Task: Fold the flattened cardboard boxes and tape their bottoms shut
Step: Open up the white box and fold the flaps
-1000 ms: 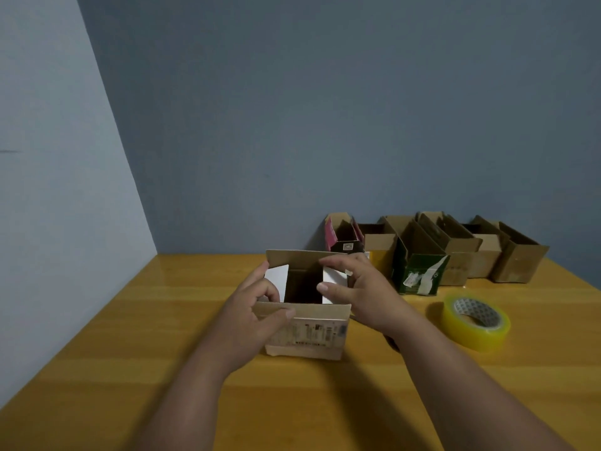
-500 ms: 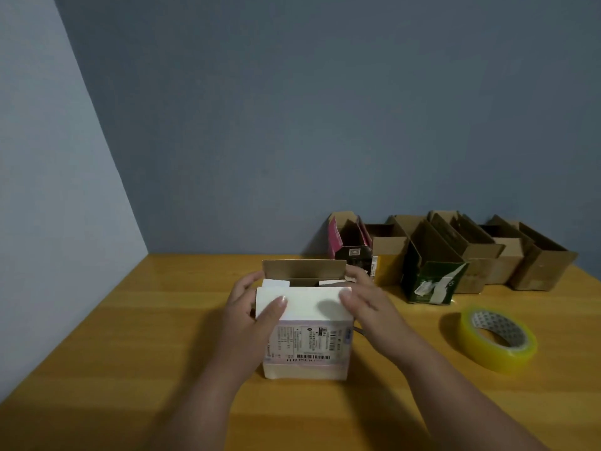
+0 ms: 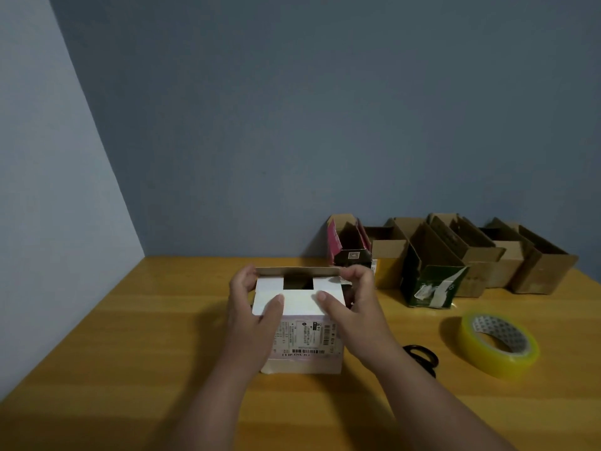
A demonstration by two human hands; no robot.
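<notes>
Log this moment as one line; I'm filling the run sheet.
step: folding bottom flaps | box: near flap down, far flap up | left hand, right hand: gripping box | tape roll: untouched, on table

A white box (image 3: 300, 340) with printed labels stands at the centre of the wooden surface (image 3: 130, 336). The left hand (image 3: 252, 315) holds its left side, thumb pressing the near flap down; the right hand (image 3: 353, 307) holds the right side, thumb on the same flap, fingers at the far brown flap. At 2 o'clock a row of open cardboard boxes (image 3: 481, 255) lines the blue wall. At 3 o'clock lie a yellow tape roll (image 3: 499, 345) and black scissors (image 3: 422, 354).
</notes>
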